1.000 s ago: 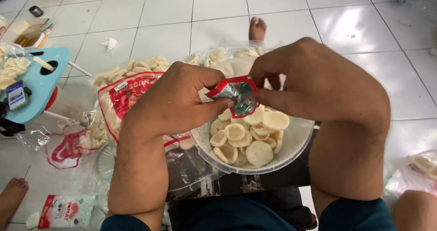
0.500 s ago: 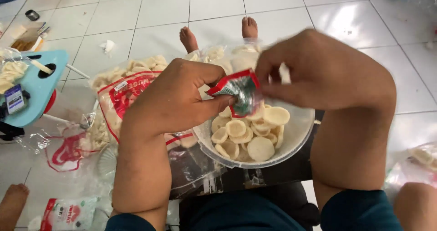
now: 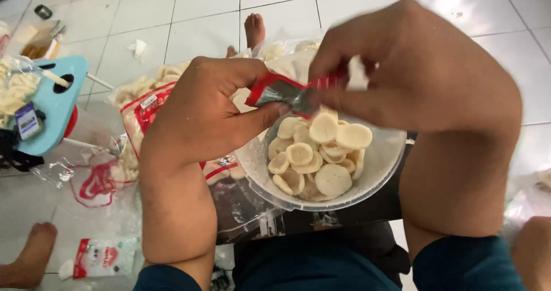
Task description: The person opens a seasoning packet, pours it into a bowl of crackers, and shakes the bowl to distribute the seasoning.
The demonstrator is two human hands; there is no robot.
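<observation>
Small red and silver sachet (image 3: 287, 93) held at upper centre of the frame, above the far rim of the clear plastic bowl (image 3: 376, 173); long axis seen to run roughly left to right, tilted slightly down toward the right. Sachet is spanned between both hands: left end pinched by the left hand (image 3: 209, 113), thumb pressed against the silver face from below; right end pinched by the right hand (image 3: 413, 67), fingers pressed together on the red edge. Right end is blurred, so whether the edge is torn open cannot be told. Neither hand is nearer; the sachet lies directly between the two grips, touching both.

Below the sachet, the bowl is filled with pale round crackers (image 3: 321, 153), flat discs piled loosely; the bowl is rested on the lap, over dark cloth.

Left of centre, a clear bag with red print (image 3: 140, 116), holding more pale crackers, is seen lying on the white tiled floor (image 3: 201, 10); a flattened, seemingly empty printed bag (image 3: 94, 182) lies lower left. A light blue stool (image 3: 54, 104) is noted at the left edge. A small white and red packet (image 3: 103, 256) lies bottom left. Bare feet are seen at top centre (image 3: 254, 30) and bottom left (image 3: 31, 253).
</observation>
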